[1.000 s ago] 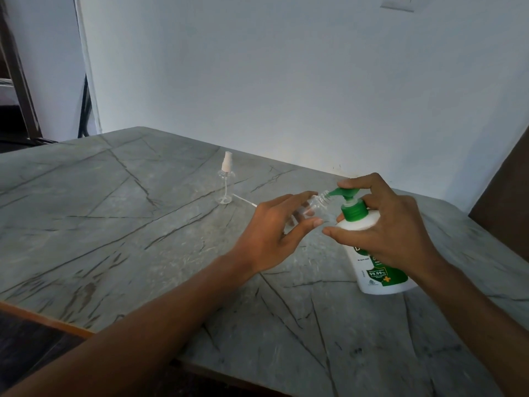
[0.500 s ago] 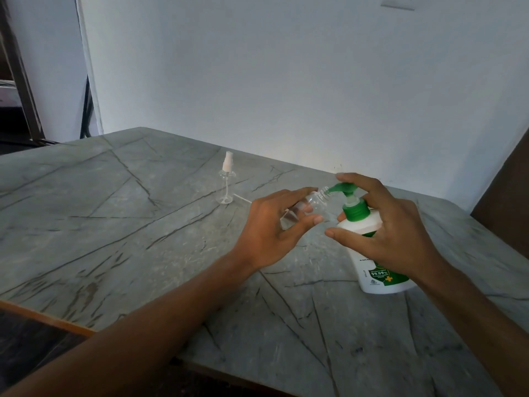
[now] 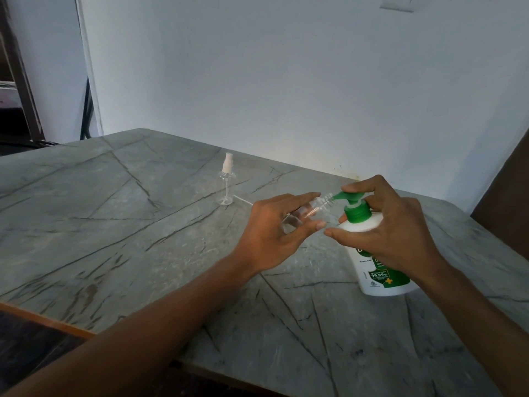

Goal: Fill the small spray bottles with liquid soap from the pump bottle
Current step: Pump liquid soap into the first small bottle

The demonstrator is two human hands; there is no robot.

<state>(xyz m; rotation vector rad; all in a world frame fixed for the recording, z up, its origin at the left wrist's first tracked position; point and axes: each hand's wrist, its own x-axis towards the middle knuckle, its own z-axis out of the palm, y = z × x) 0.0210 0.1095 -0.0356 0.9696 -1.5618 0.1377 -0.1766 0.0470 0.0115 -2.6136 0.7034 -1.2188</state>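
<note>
A white pump bottle (image 3: 380, 279) with a green pump head (image 3: 347, 196) stands on the grey marble table (image 3: 120, 230). My right hand (image 3: 392, 224) wraps its shoulder, with fingers resting on top of the pump head. My left hand (image 3: 274, 230) holds a small clear open spray bottle (image 3: 312, 209) tilted, its mouth against the pump's spout. A second clear spray bottle (image 3: 225, 183) with a white sprayer cap stands upright farther back on the left. A thin white sprayer tube (image 3: 243, 199) lies beside it, its far end hidden behind my left hand.
The table's near edge (image 3: 48, 319) runs across the lower left, with dark floor below it. A white wall stands behind the table. Dark brown furniture (image 3: 506, 196) rises at the right edge. A dark frame (image 3: 25, 90) stands at the far left.
The pump head has risen a little under my right fingers. My left hand keeps the small bottle at the spout.
</note>
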